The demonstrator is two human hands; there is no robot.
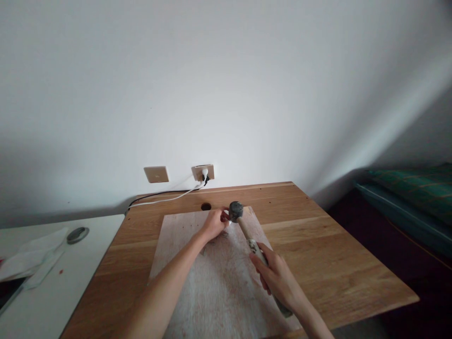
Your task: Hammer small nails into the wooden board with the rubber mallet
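My right hand is wrapped round the handle of a mallet with a dark grey head and a light, worn handle. The mallet's head is at the far part of a pale wooden board, right beside the fingers of my left hand. Those left fingers are pinched together over the board. Something small and whitish shows at their tips, too small to name. Several small greyish pieces lie on the board below the left hand. A row of tiny dark holes or marks runs along its far left part.
The board lies on a brown wooden table against a white wall. A white cable and a black one run from a wall socket across its back edge. A white desk adjoins on the left; cushions lie at right.
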